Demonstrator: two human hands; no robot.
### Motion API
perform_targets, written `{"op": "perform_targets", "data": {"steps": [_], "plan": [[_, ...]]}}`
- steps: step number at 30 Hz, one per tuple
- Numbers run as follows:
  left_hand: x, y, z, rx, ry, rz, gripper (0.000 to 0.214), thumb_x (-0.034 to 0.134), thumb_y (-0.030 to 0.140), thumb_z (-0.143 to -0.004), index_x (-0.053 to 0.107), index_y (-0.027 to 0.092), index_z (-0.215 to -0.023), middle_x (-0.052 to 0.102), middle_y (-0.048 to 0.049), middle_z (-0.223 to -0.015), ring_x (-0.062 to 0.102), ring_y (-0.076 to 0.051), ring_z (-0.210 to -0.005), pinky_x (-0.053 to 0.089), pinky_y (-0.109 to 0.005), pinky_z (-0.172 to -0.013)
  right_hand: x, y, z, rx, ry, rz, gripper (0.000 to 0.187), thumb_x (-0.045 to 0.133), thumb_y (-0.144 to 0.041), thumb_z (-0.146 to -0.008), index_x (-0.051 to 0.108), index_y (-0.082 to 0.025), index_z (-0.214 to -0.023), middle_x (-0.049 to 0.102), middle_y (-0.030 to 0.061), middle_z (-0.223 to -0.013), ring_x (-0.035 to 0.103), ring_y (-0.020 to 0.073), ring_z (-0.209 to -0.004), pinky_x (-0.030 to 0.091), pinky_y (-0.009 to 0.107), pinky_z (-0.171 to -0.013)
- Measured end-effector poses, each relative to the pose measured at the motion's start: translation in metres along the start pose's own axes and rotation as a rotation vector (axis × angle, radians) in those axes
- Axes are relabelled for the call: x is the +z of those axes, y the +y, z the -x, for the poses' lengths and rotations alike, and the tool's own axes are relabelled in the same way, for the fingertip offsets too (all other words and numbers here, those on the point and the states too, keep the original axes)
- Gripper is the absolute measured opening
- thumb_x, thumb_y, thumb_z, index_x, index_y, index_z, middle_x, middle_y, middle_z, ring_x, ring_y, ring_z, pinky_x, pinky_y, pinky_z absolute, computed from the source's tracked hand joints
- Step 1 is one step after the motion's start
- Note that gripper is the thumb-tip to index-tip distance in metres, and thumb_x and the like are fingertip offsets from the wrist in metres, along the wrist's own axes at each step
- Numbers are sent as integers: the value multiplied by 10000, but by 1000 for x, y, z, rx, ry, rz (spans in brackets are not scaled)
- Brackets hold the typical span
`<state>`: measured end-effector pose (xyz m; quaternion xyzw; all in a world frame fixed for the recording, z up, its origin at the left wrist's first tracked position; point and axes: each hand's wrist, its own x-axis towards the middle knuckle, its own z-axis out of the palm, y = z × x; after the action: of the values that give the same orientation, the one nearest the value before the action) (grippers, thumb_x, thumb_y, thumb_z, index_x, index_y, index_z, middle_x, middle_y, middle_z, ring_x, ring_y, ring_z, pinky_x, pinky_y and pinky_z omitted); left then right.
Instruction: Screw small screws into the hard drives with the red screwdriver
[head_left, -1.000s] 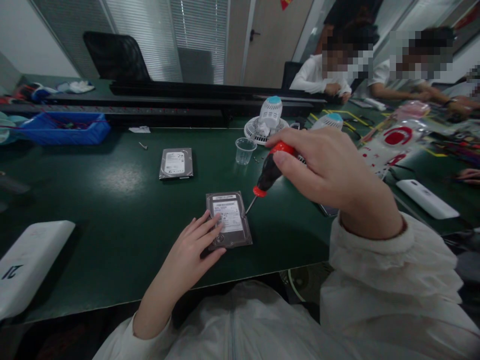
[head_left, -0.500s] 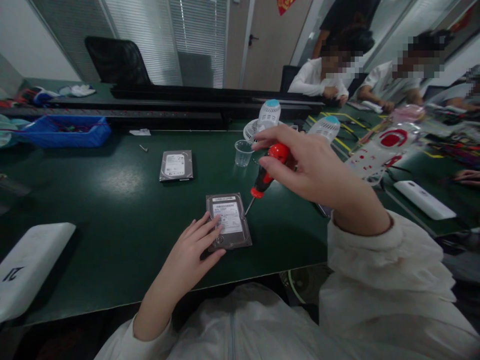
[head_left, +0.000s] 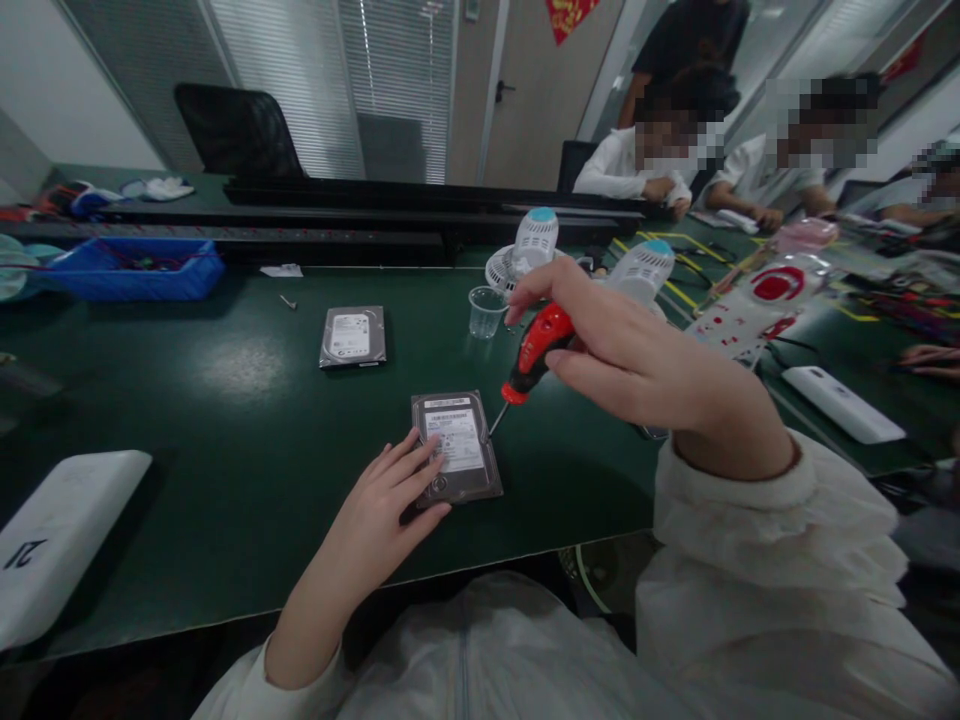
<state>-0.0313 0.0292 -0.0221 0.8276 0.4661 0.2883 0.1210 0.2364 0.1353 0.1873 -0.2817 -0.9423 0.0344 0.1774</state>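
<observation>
A hard drive (head_left: 463, 440) with a white label lies flat near the front edge of the green table. My left hand (head_left: 390, 490) rests on its left side, fingers stretched out and apart. In my right hand (head_left: 607, 330) is a red and black screwdriver (head_left: 534, 350), gripped by the handle and tilted. Its tip meets the drive's right edge; whether it sits in a screw is too small to tell. A second hard drive (head_left: 352, 336) lies farther back to the left. Just beyond the screwdriver stands a clear plastic cup (head_left: 487, 314).
White fans (head_left: 537, 238) with blue tops stand behind the cup. A clear bottle (head_left: 765, 300) with red print is at the right, beside a white power bank (head_left: 844, 404). Another white power bank (head_left: 71, 540) lies at left, a blue tray (head_left: 135, 268) behind. Other people sit at the far right.
My right hand has shifted slightly right and changed its hold, the thumb moving along the handle. The screwdriver leans a little more. My left hand and the drive stay put.
</observation>
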Motion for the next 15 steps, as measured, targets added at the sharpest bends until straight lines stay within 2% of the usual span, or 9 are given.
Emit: {"op": "perform_targets", "data": {"steps": [2, 5, 8, 10, 13, 15], "plan": [[1, 0, 0, -1, 7, 10, 492, 694, 283, -1029, 640, 242, -1516, 580, -118, -1636, 488, -377, -1565, 458, -704, -1225, -1, 1, 1, 46, 1, 3, 376, 525, -315, -984, 541, -189, -1338, 699, 83, -1095, 622, 221, -855, 465, 368, -791], [1, -1, 1, -5, 19, 33, 502, 702, 287, -1026, 638, 268, -1523, 578, -105, -1641, 475, -373, -1575, 444, -706, -1236, 2, 2, 0, 155, 49, 133, 392, 606, -496, -1000, 600, -217, -1275, 667, 27, -868, 571, 204, -722, 407, 342, -720], [1, -1, 1, -15, 10, 46, 524, 709, 277, -1020, 627, 284, -1537, 573, -101, -1646, 462, -367, -1583, 433, -704, -1244, 6, 4, -2, 219, 51, 240, 465, 591, -627, -991, 658, -205, -1173, 630, 24, -757, 575, 220, -703, 376, 336, -704], [1, -2, 1, -19, -1, 49, 533, 711, 270, -1017, 623, 286, -1542, 570, -101, -1648, 463, -365, -1584, 430, -698, -1248, 5, 6, -2, 202, 39, 218, 445, 547, -567, -1010, 654, -185, -1211, 676, 55, -835, 615, 244, -765, 403, 353, -734], [2, -2, 1, -12, -2, 48, 523, 711, 278, -1016, 631, 272, -1533, 571, -108, -1646, 475, -370, -1575, 437, -696, -1244, 1, 8, 0, 68, 15, 58, 398, 486, -341, -995, 596, -172, -1338, 728, 113, -1125, 663, 259, -940, 463, 386, -834], [2, -2, 1, -6, 9, 40, 502, 703, 287, -1022, 642, 260, -1520, 578, -113, -1640, 484, -373, -1569, 448, -695, -1236, -1, 9, 0, -12, -14, -34, 411, 484, -275, -976, 577, -184, -1366, 726, 97, -1160, 662, 231, -935, 473, 372, -842]]}}
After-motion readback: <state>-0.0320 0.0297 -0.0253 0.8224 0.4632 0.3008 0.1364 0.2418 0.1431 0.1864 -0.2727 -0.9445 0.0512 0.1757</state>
